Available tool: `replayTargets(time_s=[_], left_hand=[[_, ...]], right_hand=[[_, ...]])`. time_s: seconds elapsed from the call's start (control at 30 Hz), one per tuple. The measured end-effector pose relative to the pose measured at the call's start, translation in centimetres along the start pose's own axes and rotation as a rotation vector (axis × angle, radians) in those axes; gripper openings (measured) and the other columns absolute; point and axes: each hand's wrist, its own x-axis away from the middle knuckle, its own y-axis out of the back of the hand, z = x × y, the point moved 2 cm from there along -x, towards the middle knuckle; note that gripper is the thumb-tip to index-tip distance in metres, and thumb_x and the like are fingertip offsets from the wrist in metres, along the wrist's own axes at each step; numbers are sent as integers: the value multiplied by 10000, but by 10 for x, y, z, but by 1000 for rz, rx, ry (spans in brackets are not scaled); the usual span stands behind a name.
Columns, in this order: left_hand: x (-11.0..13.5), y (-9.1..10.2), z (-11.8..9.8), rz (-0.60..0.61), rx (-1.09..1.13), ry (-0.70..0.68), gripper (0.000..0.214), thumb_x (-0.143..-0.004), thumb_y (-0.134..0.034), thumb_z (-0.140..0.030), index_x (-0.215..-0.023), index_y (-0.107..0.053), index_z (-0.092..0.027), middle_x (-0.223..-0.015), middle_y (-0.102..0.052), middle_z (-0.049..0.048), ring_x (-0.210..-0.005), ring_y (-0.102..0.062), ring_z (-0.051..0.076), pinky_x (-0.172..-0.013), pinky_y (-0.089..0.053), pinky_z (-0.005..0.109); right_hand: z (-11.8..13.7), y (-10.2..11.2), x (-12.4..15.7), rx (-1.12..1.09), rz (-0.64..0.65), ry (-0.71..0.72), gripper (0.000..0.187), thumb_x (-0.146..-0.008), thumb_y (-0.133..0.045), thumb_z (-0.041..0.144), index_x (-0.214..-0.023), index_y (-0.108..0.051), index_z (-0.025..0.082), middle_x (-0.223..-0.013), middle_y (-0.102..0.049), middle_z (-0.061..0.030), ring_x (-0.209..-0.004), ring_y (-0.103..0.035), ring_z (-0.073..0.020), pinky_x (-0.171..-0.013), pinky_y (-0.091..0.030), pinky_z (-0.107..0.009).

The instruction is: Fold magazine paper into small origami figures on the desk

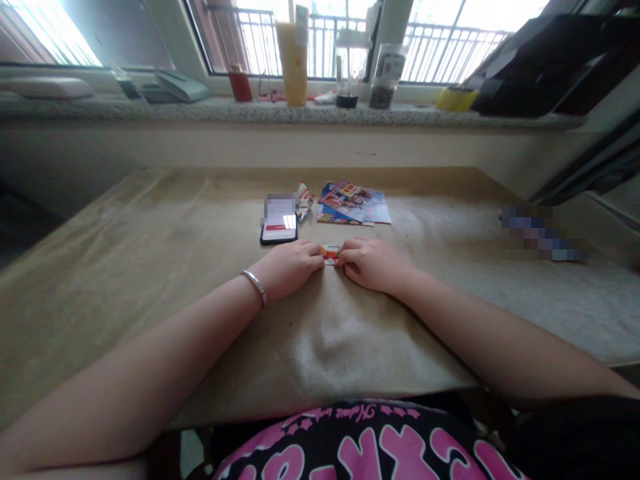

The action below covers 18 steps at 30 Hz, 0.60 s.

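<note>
Between my two hands is a small piece of printed paper (331, 252), white with orange and red patches. My left hand (293, 261), with a silver bangle on its wrist, pinches the left edge of the paper. On the other side my right hand (373, 263) has its fingers curled and pinches the right edge. The paper is low over the table, and the fingers cover both its ends. Just beyond my left hand lies a phone (280, 230) with a lit screen. A folded red-and-white paper piece (304, 199) stands beside the phone.
Several colourful printed sheets (355, 203) lie in a pile behind the hands. A blurred-out long item (543, 233) rests at the right. The table (150, 280) has a beige cover. Cups and jars line the stone windowsill (200, 113) at the back.
</note>
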Motion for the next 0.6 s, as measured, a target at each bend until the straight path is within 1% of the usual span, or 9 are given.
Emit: replayTargets(time_s=[0.2,0.37,0.6], left_hand=[[1,1,0,20,-17,20,200,-889,-474,-151,-853,-670,-152,-850,-596,69,-774,-547,173,-686,-444,285],[2,5,1,50,-15,32,233,-889,-457,-129,-906,-687,-162,-834,-602,65,-744,-546,163,-685,-443,282],[5,6,10,105,37,-55,248,-884,-462,-141,-980,-688,-180,-837,-598,69,-779,-556,162,-713,-452,276]], right_hand=[[-1,3,2,12,0,-9,235,-827,-467,212,-884,-694,219,-899,-660,-30,-809,-597,-167,-662,-376,-263],[-3,7,4,16,15,5,234,-830,-471,217,-875,-701,211,-888,-662,-39,-775,-594,-161,-653,-377,-262],[-11,8,7,-8,44,31,246,-805,-498,203,-896,-719,259,-951,-675,-23,-789,-603,-165,-668,-395,-266]])
